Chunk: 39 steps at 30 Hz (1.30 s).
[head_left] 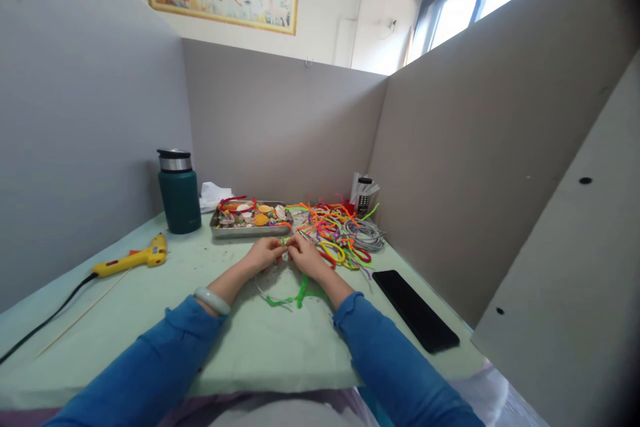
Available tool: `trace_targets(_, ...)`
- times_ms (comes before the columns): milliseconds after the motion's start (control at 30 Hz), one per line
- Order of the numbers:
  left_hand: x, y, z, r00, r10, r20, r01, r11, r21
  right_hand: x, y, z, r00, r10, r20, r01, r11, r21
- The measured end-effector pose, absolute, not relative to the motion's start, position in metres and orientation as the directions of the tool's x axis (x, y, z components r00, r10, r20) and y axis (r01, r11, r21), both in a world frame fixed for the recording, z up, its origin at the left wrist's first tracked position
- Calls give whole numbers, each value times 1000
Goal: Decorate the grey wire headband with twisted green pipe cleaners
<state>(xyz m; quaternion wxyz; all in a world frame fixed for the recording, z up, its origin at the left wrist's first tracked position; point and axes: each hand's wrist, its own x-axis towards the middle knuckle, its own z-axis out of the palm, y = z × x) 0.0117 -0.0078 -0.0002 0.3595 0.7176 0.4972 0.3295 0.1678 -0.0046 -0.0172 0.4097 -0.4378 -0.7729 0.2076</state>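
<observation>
My left hand (267,253) and my right hand (304,255) meet over the middle of the table, fingertips pinched together. A small bit of green pipe cleaner (283,241) shows between them; the fingers hide the rest. Below the hands, on the tabletop, lie a bright green pipe cleaner (301,292) and a thin pale wire with green fuzzy material (277,301) along it. Just beyond the hands is a metal tray (235,233) with shells and small pieces in it.
Colourful pipe cleaners (333,223) and a grey wire coil (367,237) are heaped at the back right. A teal bottle (180,197) stands back left, near a yellow glue gun (135,260) and a thin stick (83,313). A black phone (415,310) lies right. Partitions surround the table.
</observation>
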Motion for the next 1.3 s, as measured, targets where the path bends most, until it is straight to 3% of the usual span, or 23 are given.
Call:
trace_targets(900, 12, -5, -7, 274, 961, 29, 399, -141, 906, 168, -9, -18, -306, 805, 509, 601, 578, -552)
trace_targets(1300, 14, -9, -3, 282, 959, 36, 428, -159, 890, 167, -6, -18, -313, 825, 471, 548, 562, -620)
